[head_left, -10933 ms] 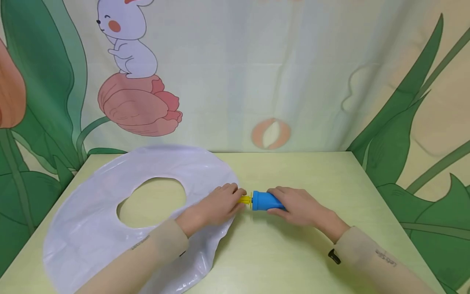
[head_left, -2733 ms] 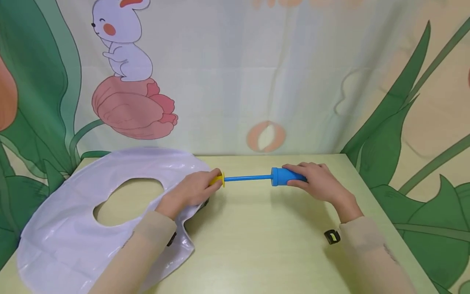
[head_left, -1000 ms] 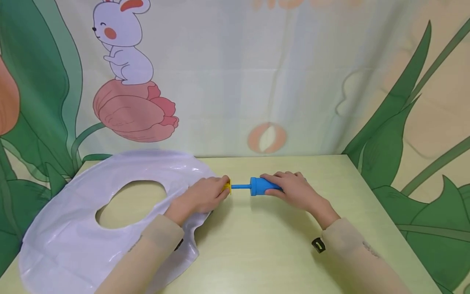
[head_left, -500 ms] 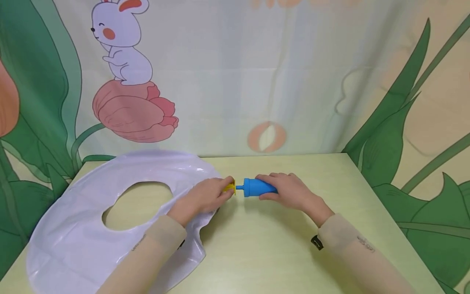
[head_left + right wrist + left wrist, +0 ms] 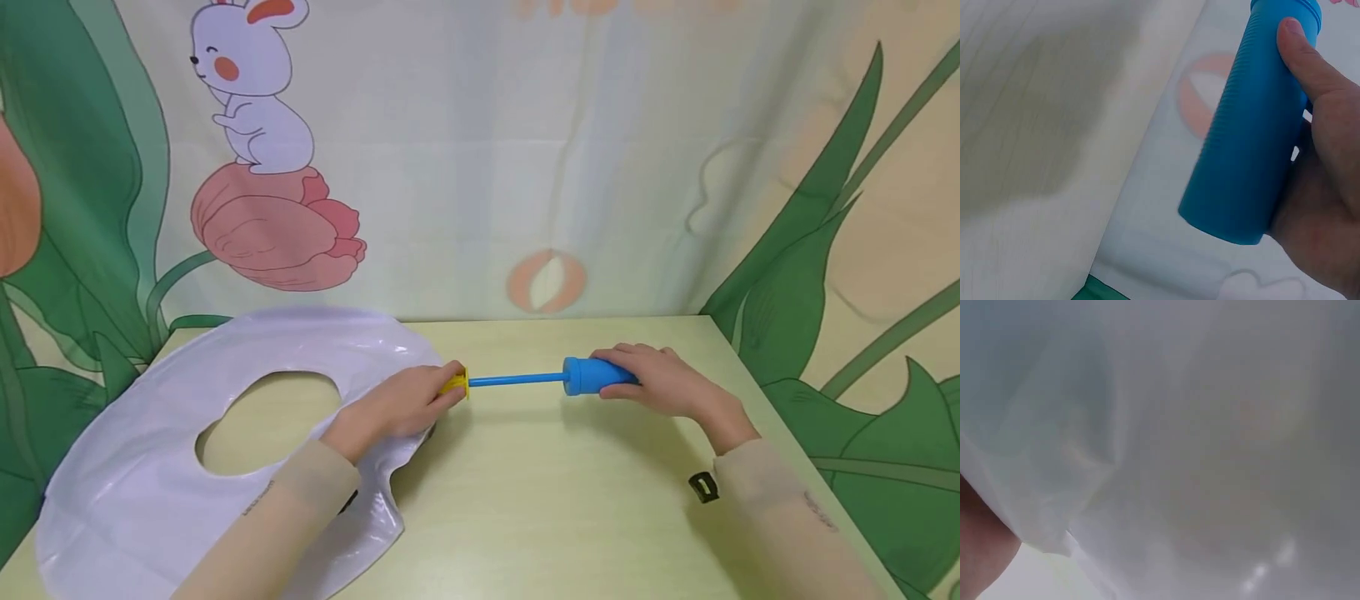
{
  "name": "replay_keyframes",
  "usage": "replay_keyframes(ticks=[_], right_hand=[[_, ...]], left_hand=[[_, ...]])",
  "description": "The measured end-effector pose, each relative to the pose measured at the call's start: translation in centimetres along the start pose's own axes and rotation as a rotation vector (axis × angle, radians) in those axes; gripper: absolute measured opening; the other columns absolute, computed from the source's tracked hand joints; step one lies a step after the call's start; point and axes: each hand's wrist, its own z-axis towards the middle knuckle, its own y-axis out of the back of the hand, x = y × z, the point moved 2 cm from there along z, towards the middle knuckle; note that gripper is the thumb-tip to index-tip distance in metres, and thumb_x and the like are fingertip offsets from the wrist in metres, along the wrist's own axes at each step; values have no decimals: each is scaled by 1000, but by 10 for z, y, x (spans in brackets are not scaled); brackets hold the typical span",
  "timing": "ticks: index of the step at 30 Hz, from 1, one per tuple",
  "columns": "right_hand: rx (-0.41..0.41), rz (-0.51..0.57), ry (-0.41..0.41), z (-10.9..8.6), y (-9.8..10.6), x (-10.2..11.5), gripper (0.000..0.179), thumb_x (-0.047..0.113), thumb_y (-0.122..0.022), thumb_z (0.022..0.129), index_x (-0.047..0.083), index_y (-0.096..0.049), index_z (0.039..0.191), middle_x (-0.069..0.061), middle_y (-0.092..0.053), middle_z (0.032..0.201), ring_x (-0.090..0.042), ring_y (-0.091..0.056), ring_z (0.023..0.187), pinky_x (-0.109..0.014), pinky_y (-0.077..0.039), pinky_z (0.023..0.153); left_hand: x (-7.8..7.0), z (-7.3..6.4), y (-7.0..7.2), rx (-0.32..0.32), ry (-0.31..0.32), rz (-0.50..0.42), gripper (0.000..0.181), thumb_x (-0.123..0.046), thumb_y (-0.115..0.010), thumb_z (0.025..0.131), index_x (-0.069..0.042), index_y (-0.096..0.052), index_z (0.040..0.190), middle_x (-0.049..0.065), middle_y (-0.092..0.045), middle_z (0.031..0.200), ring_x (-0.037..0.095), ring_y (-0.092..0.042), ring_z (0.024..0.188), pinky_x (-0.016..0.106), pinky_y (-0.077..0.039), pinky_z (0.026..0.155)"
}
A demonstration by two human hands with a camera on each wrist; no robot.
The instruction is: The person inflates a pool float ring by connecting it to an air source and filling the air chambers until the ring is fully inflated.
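Note:
A hand air pump lies level between the two hands, its blue barrel (image 5: 588, 377) drawn well away from its yellow end (image 5: 455, 382) so that a long stretch of blue rod (image 5: 517, 380) shows. My left hand (image 5: 397, 404) grips the yellow end at the right edge of a pale lavender swim ring (image 5: 135, 492), which is limp and wrinkled. Whatever joins pump and ring is hidden behind that hand. My right hand (image 5: 667, 383) holds the barrel; in the right wrist view, the thumb (image 5: 1310, 59) lies along its ribbed side. Ring film (image 5: 1179, 487) fills most of the left wrist view.
The ring covers the left part of the light yellow-green table (image 5: 540, 500). Behind the table hangs a printed curtain (image 5: 450, 167) with a rabbit and flowers. Each wrist carries a small black device, the right one (image 5: 703, 487) showing below the sleeve.
Half a second ago the barrel nearly met the yellow end; my right hand has since pulled it rightward, baring the rod. The ring lies farther left than in the oldest frame.

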Motion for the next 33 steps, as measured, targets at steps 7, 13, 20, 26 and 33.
replay_keyframes(ticks=[7, 13, 20, 26, 33], right_hand=[[-32, -17, 19, 12, -5, 13, 61, 48, -68, 96, 21, -53, 149, -6, -62, 136, -30, -56, 120, -57, -40, 93], [-42, -63, 60, 31, -21, 46, 61, 49, -67, 97, 21, -52, 149, -5, -64, 133, -29, -58, 118, -55, -43, 90], [-41, -66, 87, 48, -30, 78, 59, 49, -65, 99, 22, -52, 150, -5, -65, 128, -26, -61, 112, -52, -46, 86], [18, 15, 58, 45, -28, 64, 59, 49, -64, 99, 23, -52, 151, -4, -64, 126, -23, -60, 111, -52, -45, 91], [23, 113, 33, 24, -18, 20, 60, 45, -67, 99, 21, -52, 151, -6, -63, 131, -28, -59, 118, -56, -44, 98]], left_hand=[[-10, 7, 4, 13, -6, 50, 10, -23, -44, 107, -13, -48, 107, -3, -51, 78, 19, -50, 68, 36, -44, 69], [-18, 14, -5, 37, 36, 97, 14, -24, -40, 106, -13, -48, 106, -6, -52, 82, 18, -52, 65, 35, -45, 67], [-22, 17, -9, -35, 12, 119, 14, -23, -43, 101, -11, -48, 106, -3, -51, 72, 18, -50, 58, 33, -43, 59], [-13, 12, -6, -27, 54, 64, 15, -28, -47, 100, -16, -52, 108, -3, -50, 67, 18, -51, 62, 35, -41, 60], [-1, 7, 1, -25, 58, 12, 16, -29, -47, 100, -20, -56, 110, -4, -51, 68, 17, -52, 67, 35, -42, 64]])
